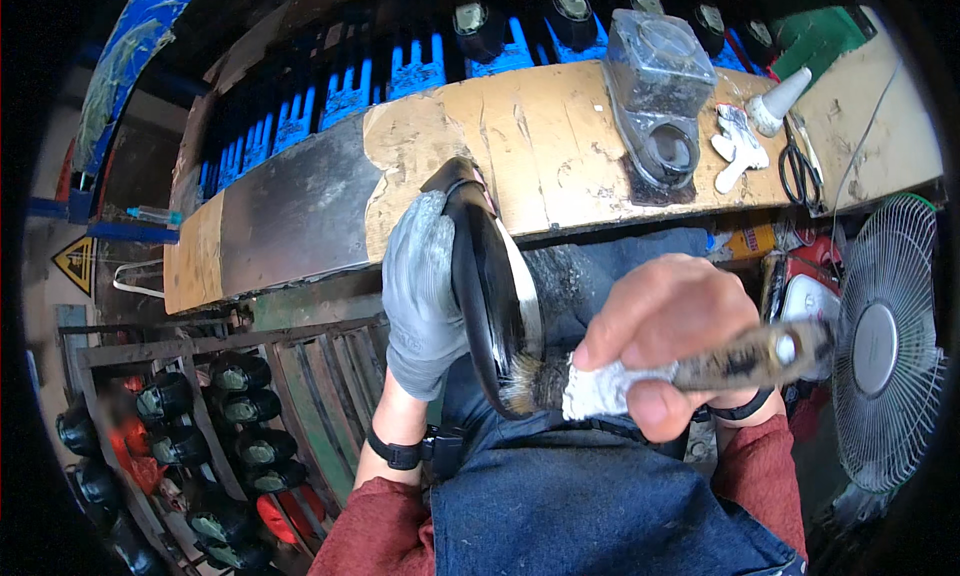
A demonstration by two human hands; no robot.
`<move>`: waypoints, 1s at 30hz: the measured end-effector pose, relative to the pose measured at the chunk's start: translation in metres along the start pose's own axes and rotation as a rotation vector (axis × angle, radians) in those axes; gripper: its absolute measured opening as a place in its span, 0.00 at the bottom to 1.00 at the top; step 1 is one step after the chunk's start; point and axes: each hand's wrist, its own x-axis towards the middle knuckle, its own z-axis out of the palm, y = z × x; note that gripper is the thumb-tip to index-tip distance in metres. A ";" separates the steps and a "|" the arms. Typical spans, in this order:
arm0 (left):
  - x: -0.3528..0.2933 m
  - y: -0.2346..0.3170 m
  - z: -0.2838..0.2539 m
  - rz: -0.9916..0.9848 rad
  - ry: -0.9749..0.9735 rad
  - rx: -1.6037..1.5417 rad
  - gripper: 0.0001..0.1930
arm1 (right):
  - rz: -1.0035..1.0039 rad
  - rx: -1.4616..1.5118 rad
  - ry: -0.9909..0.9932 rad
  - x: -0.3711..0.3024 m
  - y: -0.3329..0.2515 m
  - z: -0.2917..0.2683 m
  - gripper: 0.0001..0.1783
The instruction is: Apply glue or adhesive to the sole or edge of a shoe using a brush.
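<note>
Before a long desk topped with worn tan board [540, 141], a glossy black shoe with a pale strip along its right side [484, 291] is held and met by a brush.
The shoe's long axis is laid from far to near, its near end slanted rightward; whether its far end is rested on the desk cannot be told. Its left side is gripped by the grey-gloved left hand [420, 286], its fingers curled closely around it. The bare right hand [680, 321] is placed to the right of the near end, apart from the shoe, its fingers and thumb closed around a white-wrapped, dark-stained brush [725, 364]. The brush is pointed left, roughly crosswise to the shoe, its pale bristles [519, 382] pressed against the near end.
</note>
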 end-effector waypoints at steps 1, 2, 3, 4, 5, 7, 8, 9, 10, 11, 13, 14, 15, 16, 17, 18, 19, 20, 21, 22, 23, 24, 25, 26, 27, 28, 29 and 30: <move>0.005 -0.001 -0.003 0.030 -0.031 0.097 0.34 | -0.055 -0.014 -0.024 0.002 0.001 0.000 0.15; 0.011 -0.002 -0.007 0.045 -0.051 0.116 0.35 | -0.101 -0.026 -0.051 0.005 0.002 -0.002 0.15; 0.019 -0.005 -0.009 0.092 -0.072 0.165 0.36 | -0.170 -0.061 -0.077 0.009 0.002 -0.003 0.16; 0.028 -0.007 -0.012 0.139 -0.092 0.216 0.37 | -0.207 -0.085 -0.094 0.013 0.002 -0.005 0.16; 0.034 -0.007 -0.017 0.180 -0.137 0.294 0.39 | -0.223 -0.101 -0.108 0.017 0.000 -0.006 0.17; 0.046 -0.005 -0.030 0.173 -0.147 0.156 0.41 | -0.242 -0.171 -0.123 0.027 -0.003 -0.010 0.15; 0.050 -0.003 -0.038 0.163 -0.181 0.101 0.43 | -0.225 -0.230 -0.107 0.031 -0.004 -0.010 0.15; 0.052 0.001 -0.047 0.102 -0.216 -0.077 0.45 | -0.186 -0.323 -0.165 0.035 -0.009 -0.017 0.14; 0.054 0.005 -0.055 -0.009 -0.338 -0.141 0.46 | -0.028 -0.446 -0.217 0.040 -0.014 -0.024 0.14; 0.055 0.008 -0.060 -0.046 -0.389 -0.221 0.48 | 0.067 -0.393 -0.129 0.041 -0.012 -0.022 0.12; 0.055 0.016 -0.063 -0.103 -0.527 -0.353 0.48 | 0.155 -0.074 0.125 0.044 -0.010 -0.022 0.09; 0.054 0.019 -0.062 -0.211 -0.628 -0.372 0.48 | 0.108 0.061 0.207 0.044 -0.007 -0.021 0.09; 0.053 0.022 -0.061 -0.229 -0.692 -0.395 0.47 | 0.107 0.082 0.264 0.045 -0.005 -0.021 0.09; 0.051 0.025 -0.059 -0.216 -0.719 -0.430 0.45 | 0.063 0.115 0.313 0.045 -0.002 -0.020 0.09; 0.048 0.027 -0.057 -0.311 -0.744 -0.507 0.42 | 0.018 -0.005 0.319 0.047 0.003 -0.021 0.10; 0.046 0.030 -0.055 -0.355 -0.768 -0.561 0.40 | -0.024 -0.150 0.311 0.049 0.007 -0.022 0.11; 0.044 0.031 -0.055 -0.334 -0.779 -0.560 0.36 | -0.041 -0.147 0.278 0.050 0.011 -0.023 0.11; 0.043 0.031 -0.054 -0.320 -0.784 -0.554 0.34 | 0.036 -0.189 0.234 0.051 0.013 -0.025 0.12; 0.042 0.032 -0.054 -0.305 -0.790 -0.547 0.33 | 0.057 -0.109 0.208 0.051 0.017 -0.027 0.12; 0.042 0.031 -0.053 -0.299 -0.790 -0.533 0.33 | 0.021 -0.089 0.163 0.050 0.018 -0.029 0.12; 0.043 0.030 -0.053 -0.295 -0.788 -0.517 0.34 | 0.005 -0.103 0.119 0.048 0.021 -0.030 0.12; 0.044 0.028 -0.053 -0.264 -0.768 -0.481 0.34 | -0.011 -0.116 0.078 0.046 0.023 -0.030 0.13; 0.045 0.026 -0.052 -0.304 -0.813 -0.496 0.37 | 0.008 -0.077 0.062 0.042 0.024 -0.030 0.13; 0.047 0.023 -0.050 -0.314 -0.840 -0.494 0.40 | 0.025 -0.053 0.075 0.037 0.026 -0.027 0.13; 0.048 0.019 -0.049 -0.301 -0.864 -0.461 0.43 | 0.044 -0.068 0.047 0.033 0.025 -0.028 0.12; 0.049 0.016 -0.047 -0.307 -0.874 -0.486 0.43 | 0.079 -0.128 0.004 0.028 0.023 -0.027 0.12; 0.049 0.012 -0.047 -0.292 -0.878 -0.481 0.44 | 0.115 -0.160 -0.038 0.024 0.021 -0.027 0.12; 0.050 0.009 -0.045 -0.277 -0.880 -0.475 0.44 | 0.155 -0.113 -0.012 0.019 0.020 -0.023 0.12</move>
